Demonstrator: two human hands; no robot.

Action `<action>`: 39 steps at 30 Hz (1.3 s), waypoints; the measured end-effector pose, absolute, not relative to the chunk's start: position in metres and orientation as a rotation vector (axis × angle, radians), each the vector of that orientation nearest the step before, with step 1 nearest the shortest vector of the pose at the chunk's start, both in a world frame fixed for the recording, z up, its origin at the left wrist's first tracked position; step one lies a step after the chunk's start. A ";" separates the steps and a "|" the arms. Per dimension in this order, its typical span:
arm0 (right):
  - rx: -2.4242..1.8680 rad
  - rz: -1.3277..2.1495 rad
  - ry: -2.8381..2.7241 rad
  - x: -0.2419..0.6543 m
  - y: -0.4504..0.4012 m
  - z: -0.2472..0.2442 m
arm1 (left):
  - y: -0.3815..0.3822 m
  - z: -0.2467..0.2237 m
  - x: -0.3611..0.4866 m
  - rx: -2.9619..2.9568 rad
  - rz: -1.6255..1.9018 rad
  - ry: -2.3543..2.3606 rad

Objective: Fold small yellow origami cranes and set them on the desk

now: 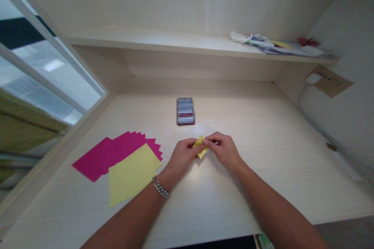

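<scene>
Your left hand (182, 155) and right hand (223, 149) both pinch a small folded yellow paper (201, 146), held between them just above the desk (263, 155). If your fingers slip or squeeze unevenly, the fold could come out crooked or pop open. The yellow sheet (131, 175) and pink sheets (113, 153) lie to your left, so a swinging arm could push them.

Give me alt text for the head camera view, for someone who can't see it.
Both hands, left hand and right hand, pinch a small folded yellow paper above a pale wooden desk. To the left lie fanned magenta sheets under a yellow sheet.
</scene>
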State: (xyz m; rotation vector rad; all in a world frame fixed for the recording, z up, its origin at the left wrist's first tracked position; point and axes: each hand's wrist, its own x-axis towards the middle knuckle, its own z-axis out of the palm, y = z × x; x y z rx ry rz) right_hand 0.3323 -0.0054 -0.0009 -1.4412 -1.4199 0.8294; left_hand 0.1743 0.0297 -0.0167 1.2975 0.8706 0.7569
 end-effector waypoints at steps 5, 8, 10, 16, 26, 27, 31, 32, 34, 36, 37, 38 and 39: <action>-1.445 0.873 -1.414 0.334 -0.003 -0.003 | 0.028 -0.008 0.174 1.365 0.724 0.914; -1.390 0.928 -1.409 0.336 -0.002 -0.003 | 0.026 -0.004 0.174 1.393 0.698 0.929; -1.371 0.943 -1.412 0.336 -0.003 -0.003 | 0.026 -0.003 0.174 1.403 0.680 0.932; -1.412 0.989 -1.354 0.336 -0.002 -0.005 | 0.027 -0.008 0.174 1.386 0.619 0.922; -1.374 1.121 -1.288 0.337 -0.002 -0.003 | 0.025 -0.007 0.176 1.363 0.605 0.905; -1.381 1.106 -1.318 0.338 -0.002 -0.002 | 0.025 -0.007 0.175 1.370 0.604 0.908; -1.428 1.026 -1.443 0.340 -0.002 -0.002 | 0.026 -0.009 0.174 1.412 0.577 0.913; -1.435 1.021 -1.453 0.340 -0.002 -0.002 | 0.026 -0.009 0.173 1.420 0.572 0.916; -1.440 1.034 -1.433 0.341 -0.002 -0.003 | 0.026 -0.009 0.173 1.431 0.566 0.927; -1.436 1.079 -1.381 0.341 -0.002 -0.003 | 0.026 -0.009 0.172 1.439 0.565 0.935; -1.430 1.111 -1.351 0.340 -0.002 -0.003 | 0.026 -0.008 0.172 1.441 0.562 0.936; -1.423 1.142 -1.319 0.340 -0.002 -0.003 | 0.026 -0.008 0.172 1.442 0.557 0.936; -1.416 1.171 -1.291 0.340 -0.002 -0.002 | 0.025 -0.008 0.172 1.440 0.553 0.934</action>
